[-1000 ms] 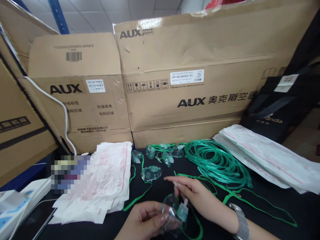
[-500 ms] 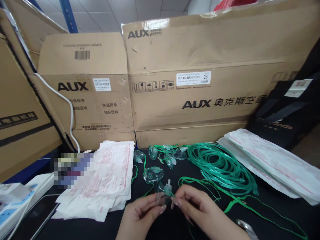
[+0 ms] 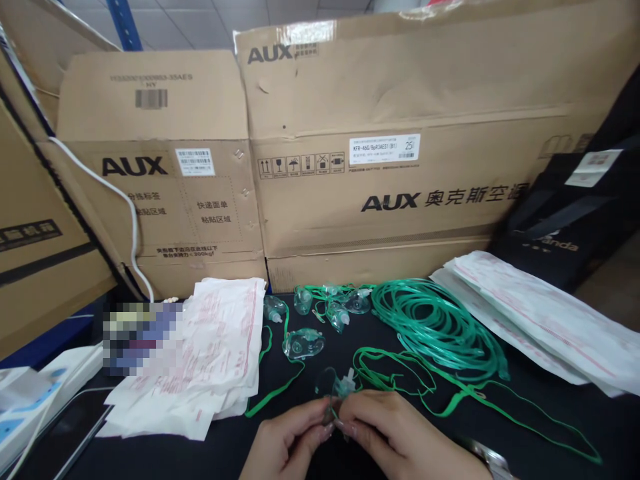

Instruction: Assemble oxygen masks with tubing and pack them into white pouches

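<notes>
A clear oxygen mask (image 3: 346,384) with a pale green connector is held between both hands near the bottom middle. My left hand (image 3: 293,437) pinches the mask's edge from the left. My right hand (image 3: 395,427) closes over its right side, fingertips meeting the left ones. A thin green strand shows at the fingertips; its ends are hidden by the fingers. Just beyond lies another clear mask (image 3: 306,344) with a green elastic strap (image 3: 275,398). Farther back are several more masks (image 3: 339,317). Loose green straps (image 3: 395,367) lie beyond my right hand.
Coiled green tubing (image 3: 440,327) lies right of the masks. White printed packets are stacked at left (image 3: 220,347) and right (image 3: 545,320). A white power strip (image 3: 55,390) and a dark flat device (image 3: 75,427) lie far left. Large cardboard boxes (image 3: 320,220) stand behind.
My hands have come closer together, with the right fingers now covering more of the mask. The held mask has tilted. The whole view has shifted slightly.
</notes>
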Tool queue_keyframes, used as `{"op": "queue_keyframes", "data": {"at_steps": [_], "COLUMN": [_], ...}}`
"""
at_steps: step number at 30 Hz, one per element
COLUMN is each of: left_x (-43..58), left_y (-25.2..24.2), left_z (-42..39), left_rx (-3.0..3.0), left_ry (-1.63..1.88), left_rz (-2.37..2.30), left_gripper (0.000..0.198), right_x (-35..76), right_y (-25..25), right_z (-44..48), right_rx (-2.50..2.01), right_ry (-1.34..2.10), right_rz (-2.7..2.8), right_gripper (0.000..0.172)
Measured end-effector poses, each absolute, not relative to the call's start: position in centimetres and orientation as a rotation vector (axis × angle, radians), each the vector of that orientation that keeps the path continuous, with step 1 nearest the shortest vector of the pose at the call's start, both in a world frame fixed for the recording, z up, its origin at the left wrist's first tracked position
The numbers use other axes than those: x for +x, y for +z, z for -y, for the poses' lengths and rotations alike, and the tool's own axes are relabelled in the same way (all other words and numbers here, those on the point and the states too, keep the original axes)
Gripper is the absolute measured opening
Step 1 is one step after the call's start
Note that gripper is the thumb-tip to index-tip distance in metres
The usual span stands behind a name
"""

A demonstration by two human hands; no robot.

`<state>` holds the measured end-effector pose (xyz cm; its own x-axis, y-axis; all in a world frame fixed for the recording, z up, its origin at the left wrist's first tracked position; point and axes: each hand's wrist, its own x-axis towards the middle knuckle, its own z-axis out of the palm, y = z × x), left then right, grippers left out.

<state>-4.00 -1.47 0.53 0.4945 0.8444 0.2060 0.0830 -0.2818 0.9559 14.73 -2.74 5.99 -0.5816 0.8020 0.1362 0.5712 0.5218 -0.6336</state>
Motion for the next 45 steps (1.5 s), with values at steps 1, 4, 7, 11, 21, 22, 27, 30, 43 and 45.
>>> {"op": "queue_keyframes", "data": {"at_steps": [1, 4, 7, 11, 21, 22, 27, 30, 43, 45], "left_x": [-4.0, -4.0, -4.0, -4.0, -4.0, -3.9, -3.9, -4.0, -4.1, -4.1], "left_y": [0.4, 0.3, 0.3, 0.3, 0.1, 0.1, 0.3, 0.5, 0.6, 0.5], "left_z": [1.5, 1.5, 1.4, 1.4, 1.4, 1.4, 1.5, 1.5, 1.2, 1.2], "left_rx": [1.713, 1.766, 1.784, 1.747, 1.685, 1.694, 1.773, 1.847, 2.062, 2.05], "left_ry": [0.923, 0.918, 0.917, 0.94, 0.931, 0.93, 0.905, 0.89, 0.921, 0.947], "left_rz": [-0.805, -0.82, -0.839, -0.833, -0.825, -0.827, -0.872, -0.867, -0.881, -0.874], "left_gripper": [0.031, 0.03, 0.029, 0.03, 0.029, 0.029, 0.029, 0.029, 0.032, 0.032], "right_x": [14.8, 14.8, 14.8, 14.8, 14.8, 14.7, 14.5, 14.4, 14.7, 14.8], "right_y": [6.0, 6.0, 5.8, 5.5, 5.2, 5.2, 5.6, 5.7, 5.4, 5.4], "right_z": [2.7, 2.7, 2.7, 2.8, 2.4, 2.4, 2.6, 2.8, 2.7, 2.7], "right_rx": [-1.111, -1.08, -1.092, -1.139, -1.104, -1.105, -1.153, -1.174, -1.286, -1.24], "right_ry": [0.754, 0.736, 0.731, 0.756, 0.76, 0.76, 0.728, 0.7, 0.605, 0.569], "right_rz": [2.355, 2.352, 2.34, 2.301, 2.324, 2.325, 2.329, 2.326, 2.432, 2.452], "right_gripper": [0.022, 0.02, 0.021, 0.022, 0.023, 0.022, 0.021, 0.021, 0.019, 0.02]}}
